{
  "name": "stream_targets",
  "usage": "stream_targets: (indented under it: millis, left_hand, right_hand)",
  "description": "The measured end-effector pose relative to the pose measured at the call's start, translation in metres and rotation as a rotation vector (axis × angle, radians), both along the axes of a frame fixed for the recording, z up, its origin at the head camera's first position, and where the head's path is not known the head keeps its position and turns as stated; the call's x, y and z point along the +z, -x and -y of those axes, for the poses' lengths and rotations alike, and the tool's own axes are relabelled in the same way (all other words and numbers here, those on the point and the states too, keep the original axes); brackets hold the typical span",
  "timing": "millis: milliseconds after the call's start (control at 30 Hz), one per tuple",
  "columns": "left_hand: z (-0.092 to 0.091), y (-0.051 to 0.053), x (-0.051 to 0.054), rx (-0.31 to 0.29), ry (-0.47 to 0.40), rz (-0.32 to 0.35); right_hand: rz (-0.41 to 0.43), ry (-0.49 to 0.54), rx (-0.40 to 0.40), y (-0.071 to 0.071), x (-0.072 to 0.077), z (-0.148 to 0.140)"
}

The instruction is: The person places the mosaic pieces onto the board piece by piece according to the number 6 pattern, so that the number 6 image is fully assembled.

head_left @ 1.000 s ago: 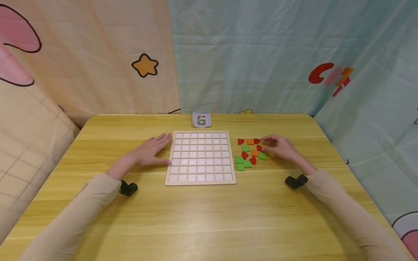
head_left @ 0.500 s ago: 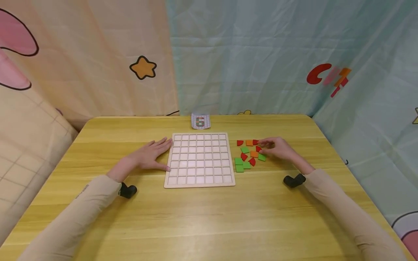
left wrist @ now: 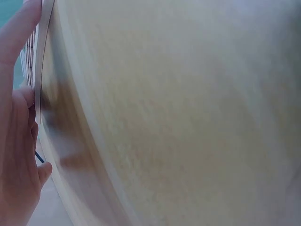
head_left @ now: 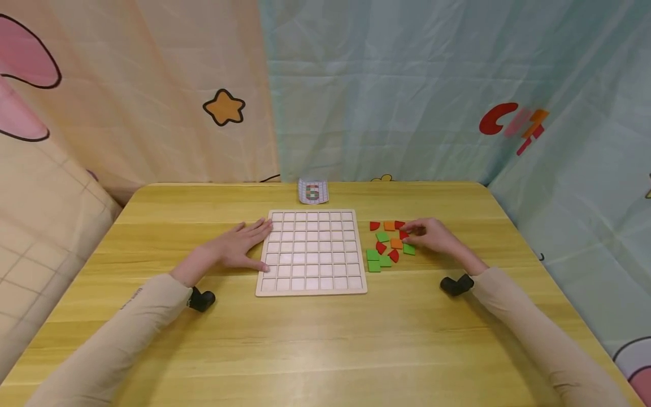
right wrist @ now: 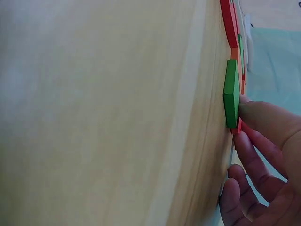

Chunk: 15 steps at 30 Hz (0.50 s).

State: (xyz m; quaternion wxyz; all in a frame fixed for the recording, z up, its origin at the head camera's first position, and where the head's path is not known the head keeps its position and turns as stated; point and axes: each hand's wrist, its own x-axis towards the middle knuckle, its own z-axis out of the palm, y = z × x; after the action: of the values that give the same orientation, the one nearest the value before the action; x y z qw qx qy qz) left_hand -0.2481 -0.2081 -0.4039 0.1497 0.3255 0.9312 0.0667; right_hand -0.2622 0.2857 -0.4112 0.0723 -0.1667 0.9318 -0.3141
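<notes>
Apparently placing has yet to begin: the tiles (head_left: 382, 237) lie right of the board (head_left: 312, 247), none set in it. The left hand (head_left: 238, 246), fingers straight, rests on the board's left edge; the right hand (head_left: 431, 234), part-closed, has thumb and finger at a red tile (head_left: 404, 235), its grip unclear.

- tabletop (head_left: 315, 345): lt. wood, streaky grain, rounded far corners
- peach curtain (head_left: 168, 141), back L, w/ orange star (head_left: 224, 107), blk outline
- pale-blue curtain (head_left: 376, 107), back ctr to R, w/ red curved print (head_left: 489, 121)
- pink print (head_left: 25, 51), blk outline, far L
- grid print (head_left: 38, 232) below it, lower L
</notes>
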Motion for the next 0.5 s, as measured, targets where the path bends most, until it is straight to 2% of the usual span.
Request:
stream_targets:
  millis: [333, 500]
  left_hand:
    - [0.0004, 0.0003, -0.001, -0.022, 0.03, -0.027]
    - [-0.0011, 0.0022, -0.0033, -0.051, 0.059, -0.043]
  right_hand:
    - [-0.012, -0.02, -0.008, 0.0039, -0.0015, 0.0015]
    - [-0.023, -0.029, -0.006, 0.0034, -0.0006, 0.0007]
